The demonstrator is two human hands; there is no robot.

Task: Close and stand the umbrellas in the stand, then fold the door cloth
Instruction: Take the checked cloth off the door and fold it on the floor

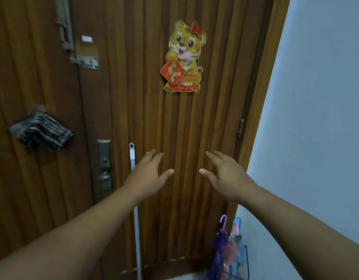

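A folded grey striped door cloth (42, 131) hangs high on the left part of the wooden door (186, 122). Three closed umbrellas stand upright in a thin black wire stand (247, 265) at the door's lower right corner: a purple umbrella (218, 247), a pink umbrella (229, 251) and a blue umbrella (239, 242). My left hand (148, 174) and my right hand (225, 174) are both stretched forward in front of the door's middle, fingers spread, holding nothing.
A white stick (134, 199) leans upright against the door beside the metal lock and handle (104, 164). A tiger decoration (183, 57) is stuck on the door above my hands. A pale wall (316, 118) runs along the right.
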